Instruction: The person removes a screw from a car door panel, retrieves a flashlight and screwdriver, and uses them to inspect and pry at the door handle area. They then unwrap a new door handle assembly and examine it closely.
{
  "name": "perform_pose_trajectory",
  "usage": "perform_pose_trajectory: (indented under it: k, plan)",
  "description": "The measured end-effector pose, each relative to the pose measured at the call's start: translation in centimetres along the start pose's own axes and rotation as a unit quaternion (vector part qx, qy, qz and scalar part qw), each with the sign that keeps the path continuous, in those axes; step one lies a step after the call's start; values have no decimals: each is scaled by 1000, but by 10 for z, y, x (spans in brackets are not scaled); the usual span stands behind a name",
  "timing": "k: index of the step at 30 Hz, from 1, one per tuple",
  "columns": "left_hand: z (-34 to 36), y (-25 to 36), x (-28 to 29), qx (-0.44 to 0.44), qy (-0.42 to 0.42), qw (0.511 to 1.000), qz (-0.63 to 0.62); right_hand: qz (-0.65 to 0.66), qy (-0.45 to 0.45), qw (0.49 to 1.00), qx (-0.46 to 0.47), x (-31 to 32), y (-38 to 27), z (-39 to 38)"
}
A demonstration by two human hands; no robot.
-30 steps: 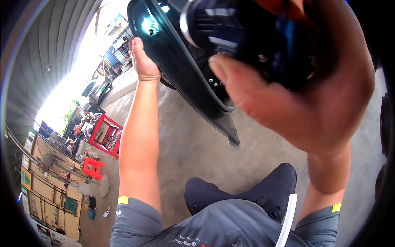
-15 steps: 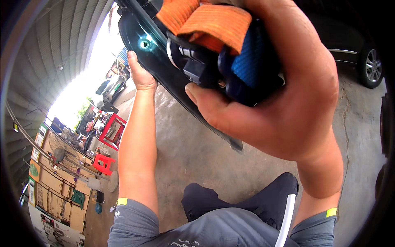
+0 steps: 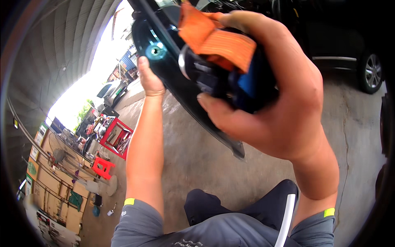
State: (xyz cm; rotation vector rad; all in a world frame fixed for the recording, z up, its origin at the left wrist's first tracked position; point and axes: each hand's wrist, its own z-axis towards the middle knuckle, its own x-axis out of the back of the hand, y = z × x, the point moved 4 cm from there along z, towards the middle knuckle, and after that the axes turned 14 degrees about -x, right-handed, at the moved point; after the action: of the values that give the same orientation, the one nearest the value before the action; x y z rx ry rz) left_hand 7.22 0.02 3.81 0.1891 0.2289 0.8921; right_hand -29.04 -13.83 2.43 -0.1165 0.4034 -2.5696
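A long, dark, glossy curved car part stretches from the top toward the middle, with a bright round spot near its upper end and a pointed lower tip. My left hand grips its left edge, thumb on top; the fingers behind are hidden. Over the part's right side, my right hand is wrapped around a bundle of ribbed orange fabric with blue textured and black plastic pieces. Motion blurs the bundle, and the hand covers much of it. I cannot tell whether the bundle touches the part.
A red tool cart and a red stool stand at the left, by a tool board. A dark car with a silver wheel is at the upper right. Concrete floor lies below; another car stands outside.
The dark part and my left hand have shifted slightly right in view. My right hand has moved a little left, still holding the bundle, whose orange fabric now sits lower.
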Motion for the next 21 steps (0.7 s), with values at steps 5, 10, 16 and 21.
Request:
perform_pose_trajectory:
  k: [5, 10, 16, 21]
  plan:
    - [-6, 15, 32, -179, -45, 941, 283, 129, -17, 989, -76, -53, 17, -29]
    - [-3, 10, -32, -173, -20, 970, 168, 170, -35, 975, -136, -99, 24, -56]
    - [-27, 40, 3, -128, -87, 958, 242, 270, -190, 928, -170, -190, -28, -33]
    - [-20, 69, 10, -9, -159, 970, 185, 228, -319, 889, -235, -235, -61, 6]
